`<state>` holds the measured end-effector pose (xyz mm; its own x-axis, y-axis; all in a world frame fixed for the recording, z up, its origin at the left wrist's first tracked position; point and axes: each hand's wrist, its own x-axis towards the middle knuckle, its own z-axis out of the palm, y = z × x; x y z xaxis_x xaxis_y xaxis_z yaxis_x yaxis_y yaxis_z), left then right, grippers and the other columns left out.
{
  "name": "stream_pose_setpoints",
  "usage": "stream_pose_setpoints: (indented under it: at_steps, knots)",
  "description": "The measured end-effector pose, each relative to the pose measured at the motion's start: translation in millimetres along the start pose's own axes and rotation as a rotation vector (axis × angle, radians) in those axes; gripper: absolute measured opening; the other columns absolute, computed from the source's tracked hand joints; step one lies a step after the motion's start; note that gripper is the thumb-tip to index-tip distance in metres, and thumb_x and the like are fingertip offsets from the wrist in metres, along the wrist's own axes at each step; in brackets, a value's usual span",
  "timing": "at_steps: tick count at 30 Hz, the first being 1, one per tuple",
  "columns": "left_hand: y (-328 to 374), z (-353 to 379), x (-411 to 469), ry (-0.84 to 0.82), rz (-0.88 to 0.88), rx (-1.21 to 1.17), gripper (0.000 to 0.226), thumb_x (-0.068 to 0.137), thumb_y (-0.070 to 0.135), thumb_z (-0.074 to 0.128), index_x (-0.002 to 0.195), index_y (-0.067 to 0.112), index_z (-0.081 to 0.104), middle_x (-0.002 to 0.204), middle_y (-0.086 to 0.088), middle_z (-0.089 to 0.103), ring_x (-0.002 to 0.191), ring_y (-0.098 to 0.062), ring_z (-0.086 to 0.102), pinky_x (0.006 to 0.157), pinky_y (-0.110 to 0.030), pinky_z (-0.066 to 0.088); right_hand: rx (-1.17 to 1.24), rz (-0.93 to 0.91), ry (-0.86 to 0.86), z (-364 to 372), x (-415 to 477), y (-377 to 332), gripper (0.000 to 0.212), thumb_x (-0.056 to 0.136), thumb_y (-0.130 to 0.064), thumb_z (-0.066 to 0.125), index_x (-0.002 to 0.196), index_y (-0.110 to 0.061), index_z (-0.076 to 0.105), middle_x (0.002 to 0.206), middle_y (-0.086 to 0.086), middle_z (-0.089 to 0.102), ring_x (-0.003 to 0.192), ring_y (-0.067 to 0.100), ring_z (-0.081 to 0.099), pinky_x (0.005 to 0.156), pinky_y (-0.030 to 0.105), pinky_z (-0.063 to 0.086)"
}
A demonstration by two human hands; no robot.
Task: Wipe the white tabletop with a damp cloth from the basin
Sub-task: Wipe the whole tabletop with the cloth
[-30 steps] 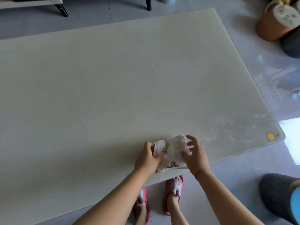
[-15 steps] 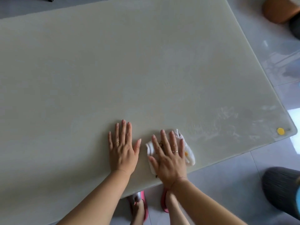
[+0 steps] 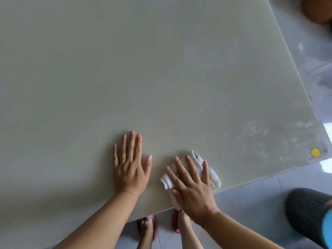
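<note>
the right grip (image 3: 193,191), fingers straight and spread, presses flat on the folded white cloth (image 3: 213,178) near the front edge of the bench (image 3: 161,69), while the left grip (image 3: 130,169) lies flat-palmed just beside it, holding nothing.

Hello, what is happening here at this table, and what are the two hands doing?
A person is wiping the white tabletop. The right hand lies flat with straight fingers on a folded white cloth near the table's front edge. The left hand rests flat on the bare surface beside it, apart from the cloth. Streaky marks show toward the right corner, where a small yellow dot sits.
</note>
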<state>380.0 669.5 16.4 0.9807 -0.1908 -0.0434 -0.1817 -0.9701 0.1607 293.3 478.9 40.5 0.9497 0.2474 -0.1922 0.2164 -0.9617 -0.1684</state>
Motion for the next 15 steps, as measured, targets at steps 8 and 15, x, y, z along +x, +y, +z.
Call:
stream_pose_setpoints:
  at_steps: [8,15]
  knots:
    - [1.7,-1.2,-0.3,-0.003,-0.015,0.021,0.066,0.09,0.043,0.034,0.148,0.012,0.028,0.156,-0.009,0.023,0.144,-0.025,0.02,0.116,-0.051,0.017,0.158,0.756,0.071,-32.9,44.2,104.3,0.059,0.091,-0.052,0.019,0.148,-0.037,0.018,0.16,0.001,0.0,0.146,0.022,-0.009,0.113,0.06,-0.006]
    - [3.6,-5.9,2.0,-0.049,-0.023,0.031,0.066,0.091,0.043,0.034,0.148,0.012,0.029,0.156,-0.008,0.023,0.144,-0.026,0.022,0.116,-0.051,0.018,-0.043,-0.238,0.016,-17.7,57.6,38.0,0.053,0.093,-0.053,0.035,0.143,-0.036,0.035,0.154,0.001,0.028,0.142,0.03,0.022,0.109,0.065,0.019]
